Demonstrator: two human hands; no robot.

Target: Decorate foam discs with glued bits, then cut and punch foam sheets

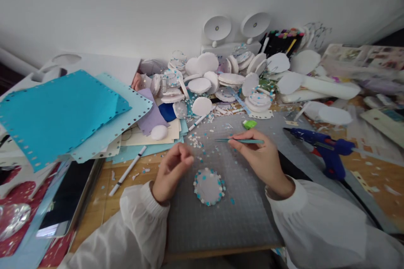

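A white foam disc (208, 186) rimmed with small blue and white paper bits lies on the grey cutting mat (221, 222), between my two hands. My right hand (263, 157) pinches thin teal tweezers (240, 141), their tips pointing left toward a scatter of tiny paper bits (198, 141). My left hand (172, 170) rests just left of the disc with fingers curled together; what they hold, if anything, is too small to see.
A heap of white foam discs (221, 77) fills the back of the table. Teal and light-blue punched paper sheets (63, 111) lie at left. A blue glue gun (328, 151) lies at right, a green bit (250, 124) beyond the tweezers, a white pen (128, 171) at left.
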